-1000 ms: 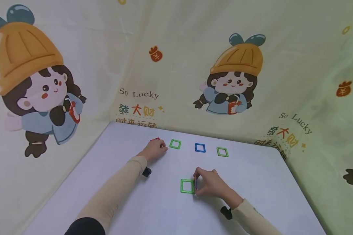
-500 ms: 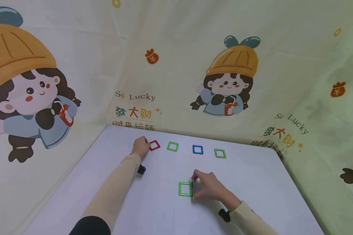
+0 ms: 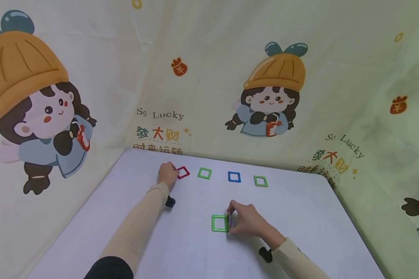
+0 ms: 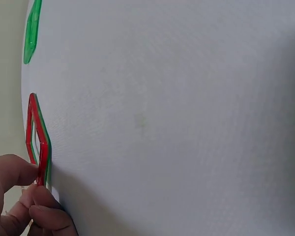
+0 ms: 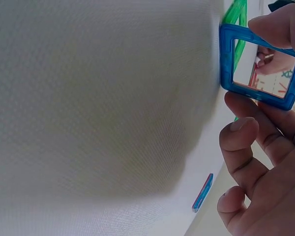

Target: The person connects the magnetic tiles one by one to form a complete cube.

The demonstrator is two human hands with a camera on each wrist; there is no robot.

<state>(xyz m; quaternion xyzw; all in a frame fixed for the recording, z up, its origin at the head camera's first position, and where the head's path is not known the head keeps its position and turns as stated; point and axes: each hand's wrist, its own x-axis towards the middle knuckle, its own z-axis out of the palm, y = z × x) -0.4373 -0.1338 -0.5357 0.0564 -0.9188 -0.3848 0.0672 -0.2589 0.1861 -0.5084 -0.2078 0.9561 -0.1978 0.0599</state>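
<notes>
At the far left of the table, my left hand (image 3: 167, 175) pinches the near corner of a red square magnetic tile (image 4: 38, 118) between thumb and fingers. A green edge shows directly under the red one in the left wrist view. Nearer the middle, my right hand (image 3: 249, 220) holds a blue square magnetic tile (image 5: 226, 59) on its edge, thumb on one side and fingers on the opposite side. The blue tile stands upright along the right side of a green square tile (image 3: 213, 223) that lies flat on the table.
To the right of the red tile, a row along the back of the white table (image 3: 181, 240) holds a green tile (image 3: 199, 173), a blue tile (image 3: 229, 177) and another green tile (image 3: 260, 176). A printed cloth (image 3: 209, 97) hangs behind the table.
My left hand has shifted left beside the red tile, which now shows much more. The right hand keeps its place by the green tile, and the head view has tilted slightly.
</notes>
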